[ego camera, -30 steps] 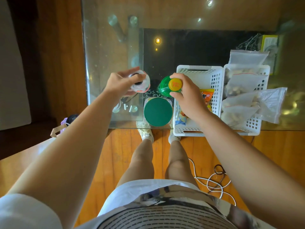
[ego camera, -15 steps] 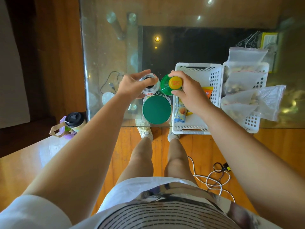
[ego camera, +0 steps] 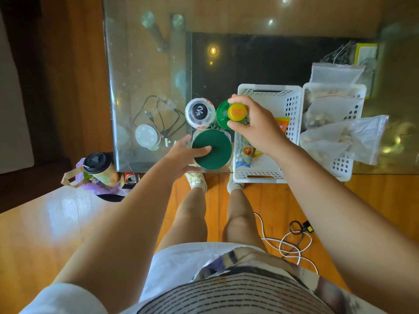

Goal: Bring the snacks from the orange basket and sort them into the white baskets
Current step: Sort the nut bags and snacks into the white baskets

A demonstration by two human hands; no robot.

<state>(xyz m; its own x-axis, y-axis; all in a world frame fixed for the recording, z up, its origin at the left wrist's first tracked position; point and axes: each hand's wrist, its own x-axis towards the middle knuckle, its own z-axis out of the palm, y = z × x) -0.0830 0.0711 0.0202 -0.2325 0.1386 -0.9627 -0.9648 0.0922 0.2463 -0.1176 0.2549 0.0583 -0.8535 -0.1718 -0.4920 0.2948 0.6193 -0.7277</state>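
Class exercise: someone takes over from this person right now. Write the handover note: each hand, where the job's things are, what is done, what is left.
Left hand: open, fingers spread over the green-lidded jar, holding nothing.
Right hand: grips the green bottle by its yellow cap, beside the black-capped bottle on the glass table.
Done: near white basket holds packaged snacks; far white basket holds clear bags of nuts.
Left: release the green bottle; the orange basket is out of view, so what remains there cannot be told.
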